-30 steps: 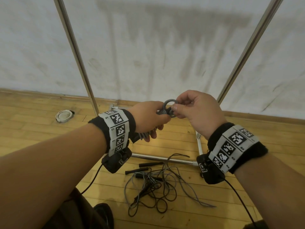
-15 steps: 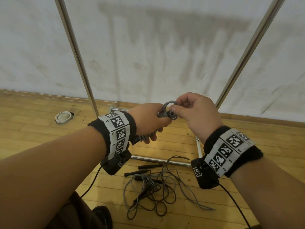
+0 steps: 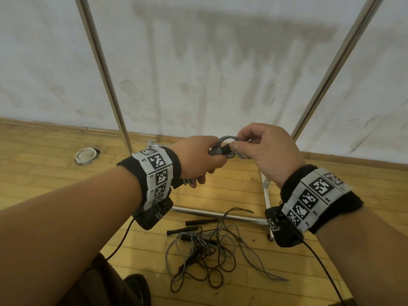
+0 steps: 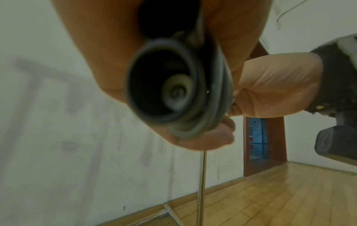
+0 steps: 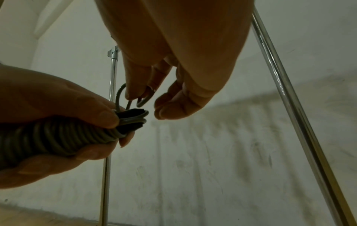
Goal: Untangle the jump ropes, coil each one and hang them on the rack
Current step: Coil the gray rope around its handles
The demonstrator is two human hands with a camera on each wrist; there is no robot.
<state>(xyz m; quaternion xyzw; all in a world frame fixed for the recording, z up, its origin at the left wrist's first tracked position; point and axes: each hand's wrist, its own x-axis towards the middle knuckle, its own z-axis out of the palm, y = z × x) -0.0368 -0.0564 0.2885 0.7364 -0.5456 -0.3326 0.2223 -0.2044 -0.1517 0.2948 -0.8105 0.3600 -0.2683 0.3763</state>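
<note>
My left hand (image 3: 198,164) grips a grey jump rope (image 3: 215,151) wound tightly round its black handles, at chest height in front of the rack. In the right wrist view the coil (image 5: 54,134) fills the left hand (image 5: 48,99). My right hand (image 3: 237,145) pinches a loose loop of the same grey cord (image 3: 227,139) at the bundle's tip, and its fingers (image 5: 135,87) hook through that loop (image 5: 144,100). The left wrist view shows the coil end-on (image 4: 179,91). A tangle of grey and dark ropes (image 3: 209,250) with black handles lies on the floor below.
The rack's two metal uprights (image 3: 103,69) (image 3: 335,62) rise against a white wall, and its base bar (image 3: 216,214) runs along the wooden floor just behind the tangle. A white round object (image 3: 86,155) sits in the floor at the left.
Both hands stay in nearly the same place. The right hand's fingers have shifted on the cord loop at the bundle's tip.
</note>
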